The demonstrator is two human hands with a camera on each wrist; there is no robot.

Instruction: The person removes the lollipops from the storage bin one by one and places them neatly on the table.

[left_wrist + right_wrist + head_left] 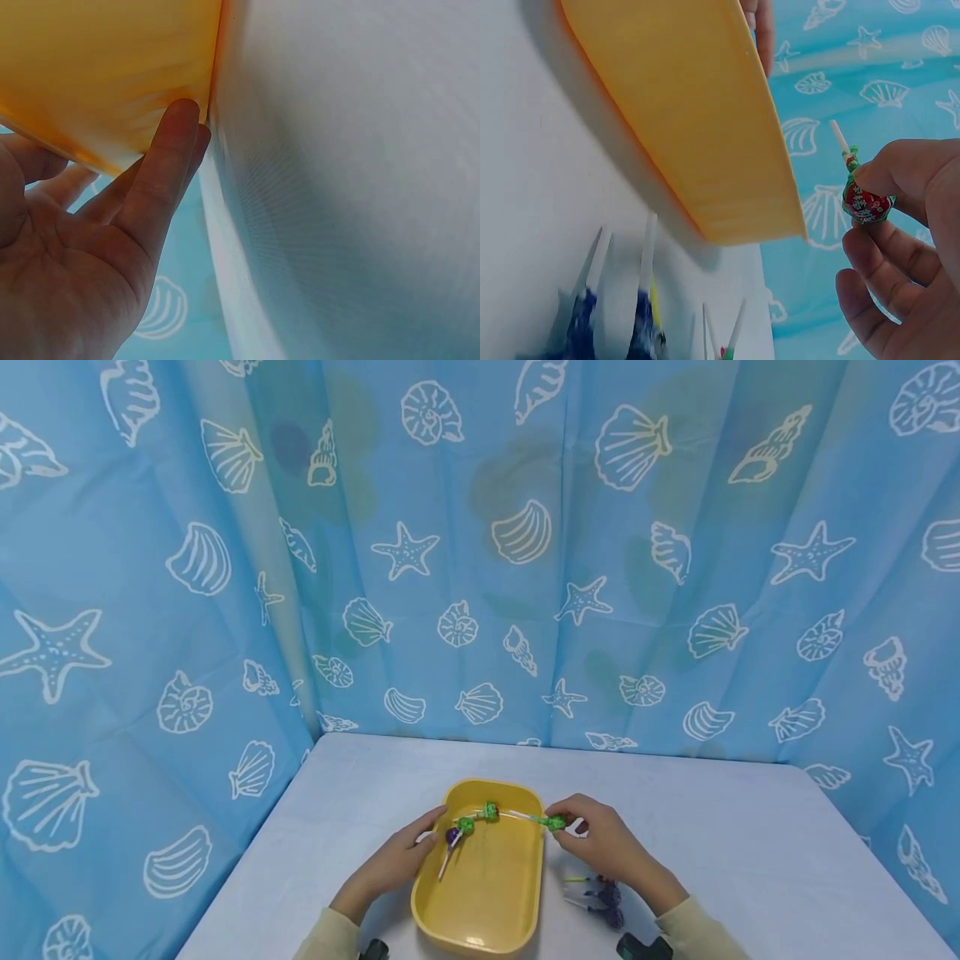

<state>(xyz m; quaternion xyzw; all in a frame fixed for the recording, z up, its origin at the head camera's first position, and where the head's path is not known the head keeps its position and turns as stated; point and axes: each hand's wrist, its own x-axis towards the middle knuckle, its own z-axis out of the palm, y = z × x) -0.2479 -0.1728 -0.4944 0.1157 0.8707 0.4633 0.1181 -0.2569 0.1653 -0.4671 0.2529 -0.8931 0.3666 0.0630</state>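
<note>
The right hand point(600, 837), at two o'clock of the yellow plastic tray point(491, 893), pinched a green-and-red wrapped lollipop point(556, 822) by its head, its stick pointing to nine over the rim; the left hand point(401, 860) touched the tray's outer wall at ten with mostly straight fingers; two green-wrapped lollipops point(491, 812) and a purple one point(453, 836) lay inside, between ten and twelve; purple-wrapped lollipops point(612, 900) lay outside at four; a slack pinch might drop the held lollipop outside; an uneven left-hand push might skew the tray.
</note>
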